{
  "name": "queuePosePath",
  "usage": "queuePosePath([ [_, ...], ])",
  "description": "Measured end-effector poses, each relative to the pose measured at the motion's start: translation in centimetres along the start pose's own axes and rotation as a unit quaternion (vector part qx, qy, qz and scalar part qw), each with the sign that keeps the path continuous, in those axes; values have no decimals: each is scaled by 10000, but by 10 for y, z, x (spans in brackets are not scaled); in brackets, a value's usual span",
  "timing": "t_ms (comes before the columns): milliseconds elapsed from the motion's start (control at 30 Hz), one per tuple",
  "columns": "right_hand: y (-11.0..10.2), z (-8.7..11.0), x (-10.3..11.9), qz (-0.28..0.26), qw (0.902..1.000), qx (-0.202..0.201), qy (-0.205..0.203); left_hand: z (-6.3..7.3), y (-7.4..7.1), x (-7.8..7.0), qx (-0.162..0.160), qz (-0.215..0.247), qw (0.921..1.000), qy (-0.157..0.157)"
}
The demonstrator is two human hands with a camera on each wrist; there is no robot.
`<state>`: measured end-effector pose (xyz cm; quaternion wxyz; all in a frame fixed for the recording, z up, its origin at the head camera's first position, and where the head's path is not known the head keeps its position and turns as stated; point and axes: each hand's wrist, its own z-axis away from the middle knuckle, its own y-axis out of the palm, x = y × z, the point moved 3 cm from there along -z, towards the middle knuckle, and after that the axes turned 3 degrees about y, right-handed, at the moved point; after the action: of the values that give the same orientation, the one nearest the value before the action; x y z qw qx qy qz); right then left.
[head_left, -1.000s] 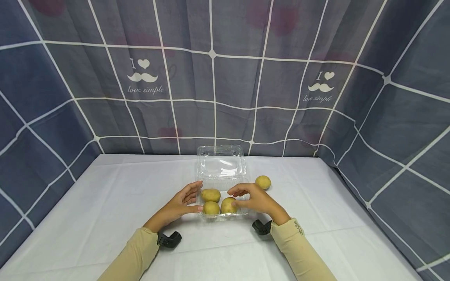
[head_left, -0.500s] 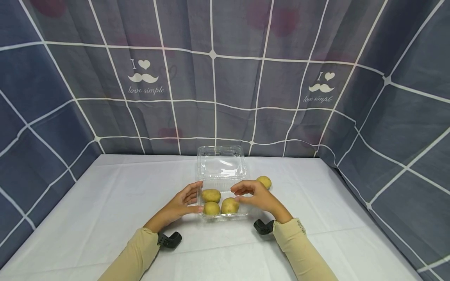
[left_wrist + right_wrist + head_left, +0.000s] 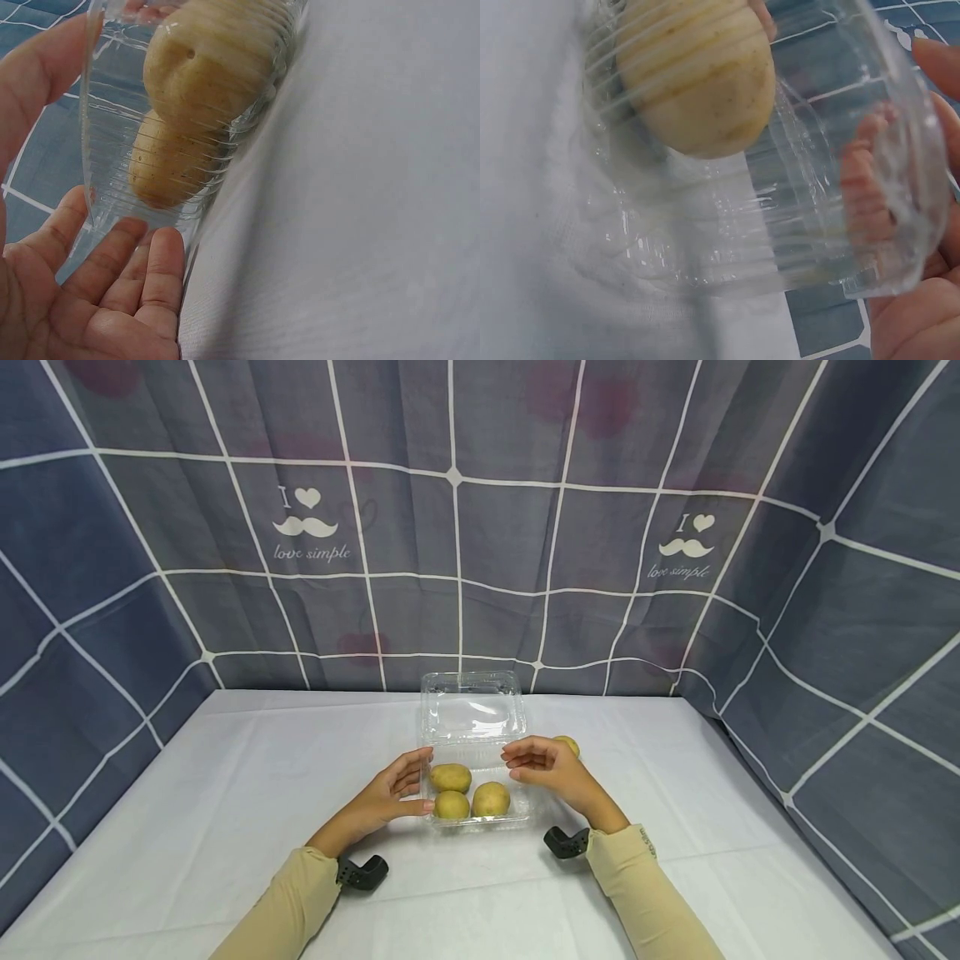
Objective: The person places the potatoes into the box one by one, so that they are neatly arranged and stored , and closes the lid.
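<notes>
The grey checked curtain [image 3: 495, 535] carries the same white print [image 3: 305, 526] twice, once at left and once at right: "I" beside a heart [image 3: 307, 497], a moustache [image 3: 318, 527] beneath, then "love simple" in script. The right sleeve [image 3: 637, 877] bears small lettering [image 3: 647, 842] (too tiny to read).

Soft, even light brightens the table [image 3: 285, 752]; glare streaks the clear lid [image 3: 473, 710] near its far edge. A soft shadow crosses the left wrist view; the right wrist view is blurred.
</notes>
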<state>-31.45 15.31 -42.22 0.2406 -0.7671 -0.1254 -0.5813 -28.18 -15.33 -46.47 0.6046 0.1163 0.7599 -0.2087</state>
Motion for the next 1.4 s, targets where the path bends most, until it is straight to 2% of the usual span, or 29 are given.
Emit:
queuePosePath([
  [133,-3,0,1,-95,9998,-161,-91,0,0,0,5,22,10000,6],
  [467,-15,3,0,-315,9976,-616,25,0,0,1,17,14,10000,22],
  [867,-30,4,-12,-533,9908,-1241,111,-1,-1,-1,7,31,10000,1],
  [1033,-33,5,-14,-572,9856,-1571,242,-1,-1,-1,15,28,10000,-15],
  [1200,-36,5,-13,-704,9795,-1876,203,-1,-1,-1,19,37,10000,-13],
  [1400,-41,8,-14,-739,9652,-2502,178,-1,-1,-1,40,21,10000,10],
])
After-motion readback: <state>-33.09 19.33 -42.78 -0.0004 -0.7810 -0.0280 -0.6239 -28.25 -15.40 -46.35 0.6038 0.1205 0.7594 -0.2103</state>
